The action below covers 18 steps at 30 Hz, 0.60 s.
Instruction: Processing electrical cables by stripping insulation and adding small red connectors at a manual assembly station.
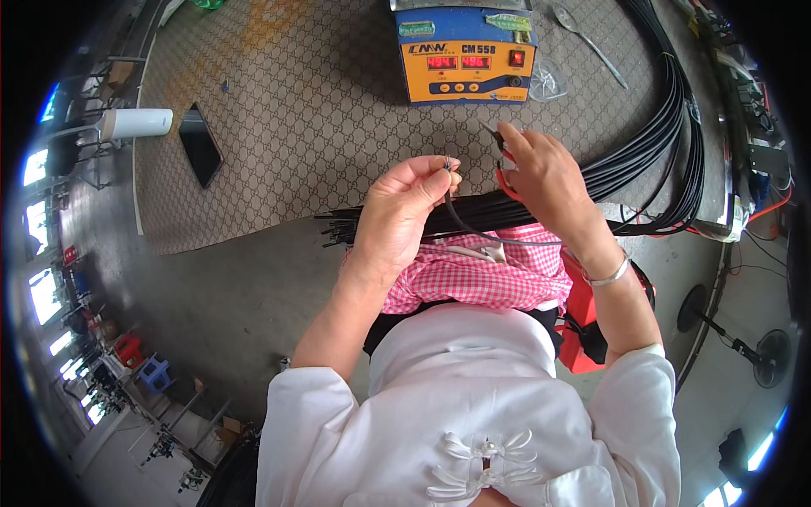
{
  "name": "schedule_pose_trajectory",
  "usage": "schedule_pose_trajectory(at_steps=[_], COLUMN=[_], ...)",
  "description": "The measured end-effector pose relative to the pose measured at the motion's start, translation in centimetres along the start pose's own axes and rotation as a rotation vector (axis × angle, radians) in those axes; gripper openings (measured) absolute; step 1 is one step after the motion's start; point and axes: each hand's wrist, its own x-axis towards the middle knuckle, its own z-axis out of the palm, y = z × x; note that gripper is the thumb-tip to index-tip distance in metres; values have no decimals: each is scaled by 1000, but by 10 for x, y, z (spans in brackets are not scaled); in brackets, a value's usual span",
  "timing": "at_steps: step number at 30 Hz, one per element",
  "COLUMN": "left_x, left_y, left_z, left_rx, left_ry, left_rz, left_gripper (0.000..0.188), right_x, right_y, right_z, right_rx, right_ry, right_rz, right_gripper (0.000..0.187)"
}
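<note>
My left hand (409, 201) is closed in a pinch on the end of a thin black cable (463, 221). Fine wire ends show at its fingertips, too small to make out clearly. From there the cable curves down and to the right, across the bundle of black cables (507, 211) along the table's near edge. My right hand (549, 179) is wrapped round red-handled cutters (503, 169), whose narrow dark tip points up and to the left. The tip is apart from the cable end; the fingers partly hide the handles.
A blue and orange soldering unit (463, 63) with a lit red display stands beyond my hands. Right of it lie a clear plastic piece (547, 83) and a spoon (591, 46). A dark phone (200, 145) and a white cylinder (139, 122) are at the left. Pink checked cloth (481, 283) covers my lap.
</note>
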Motion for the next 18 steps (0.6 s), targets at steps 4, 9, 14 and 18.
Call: schedule_pose_trajectory(at_steps=[4, 9, 14, 18], left_x=[1, 3, 3, -1], left_y=[-1, -4, -5, 4], left_z=[-3, -10, -1, 8], left_rx=[14, -79, -84, -22], left_ry=[-9, -80, 14, 9], left_rz=[34, 46, 28, 35], left_gripper=[17, 16, 14, 13], right_x=[7, 5, -10, -12], right_y=[6, -2, -39, -37], right_z=[5, 0, 12, 17], right_rx=[-61, 253, 1581, 1645], right_ry=[97, 180, -191, -111], right_rz=[-163, -223, 285, 370], right_gripper=[39, 37, 16, 11])
